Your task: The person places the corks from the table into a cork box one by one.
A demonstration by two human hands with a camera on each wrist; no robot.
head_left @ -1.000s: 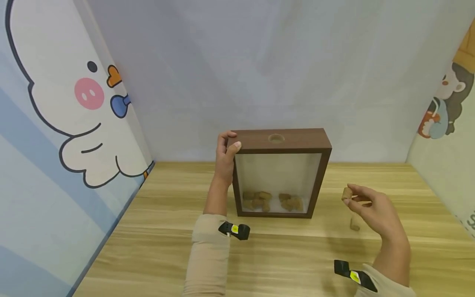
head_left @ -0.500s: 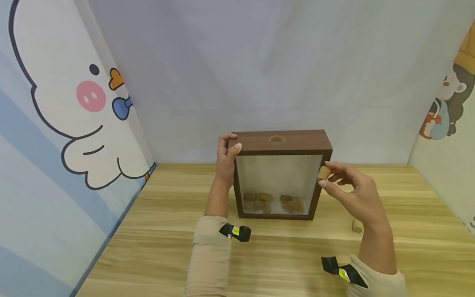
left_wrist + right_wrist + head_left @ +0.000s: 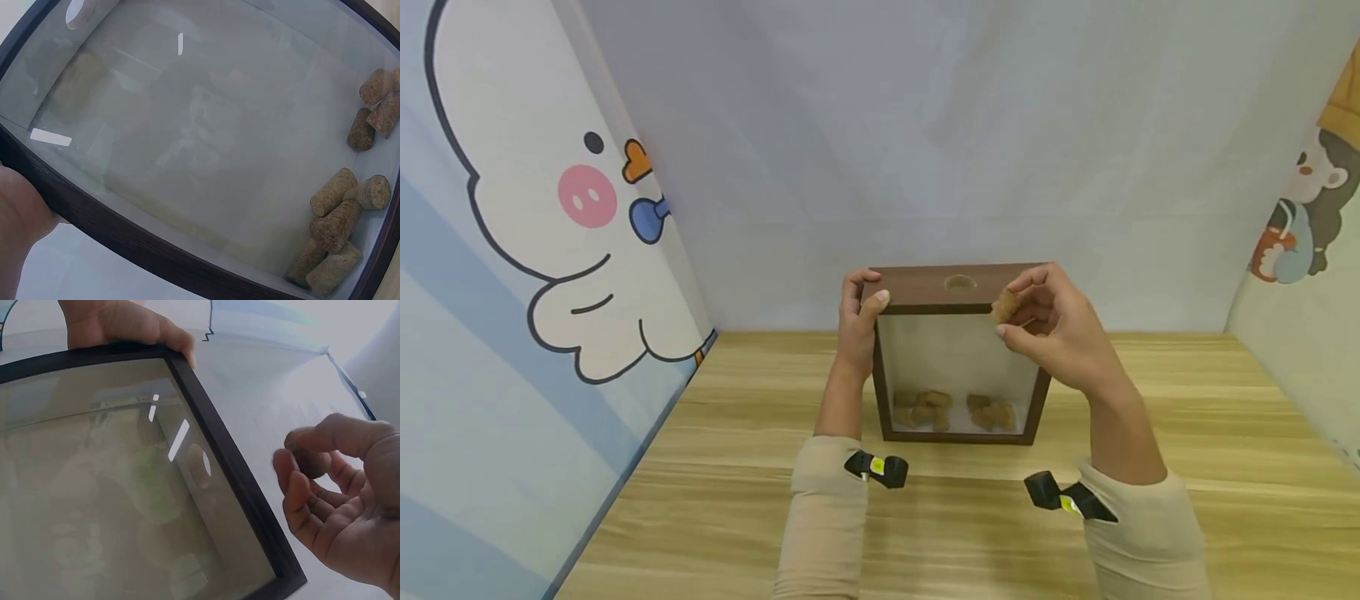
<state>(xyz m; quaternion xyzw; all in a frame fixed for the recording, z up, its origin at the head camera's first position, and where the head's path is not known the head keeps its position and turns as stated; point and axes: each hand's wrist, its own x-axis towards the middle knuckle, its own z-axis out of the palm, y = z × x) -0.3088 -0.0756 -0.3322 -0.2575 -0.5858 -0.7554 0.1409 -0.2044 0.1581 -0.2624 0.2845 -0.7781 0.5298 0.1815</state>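
Note:
A dark brown shadow box frame (image 3: pixel 917 287) with a clear front stands upright on the table, a round hole (image 3: pixel 960 284) in its top. My left hand (image 3: pixel 856 321) grips its upper left corner, thumb at the front edge and fingers over the top. Between thumb and fingertips my right hand (image 3: pixel 1060 329) pinches a cork (image 3: pixel 1006 306), just in front of the top edge, right of the hole. In the right wrist view the pinched cork (image 3: pixel 307 456) is apart from the frame. Several corks (image 3: pixel 337 225) lie in two heaps at the bottom inside.
The wood-grain table (image 3: pixel 737 500) runs up to a pale cloth backdrop (image 3: pixel 850 167). Cartoon-printed panels (image 3: pixel 490 275) flank it on the left and right. A black wrist camera (image 3: pixel 876 468) sits on each sleeve.
My right hand has carried the cork left and up, from beside the frame to near its top. The loose cork on the table is now hidden behind the right arm. My left hand stays put.

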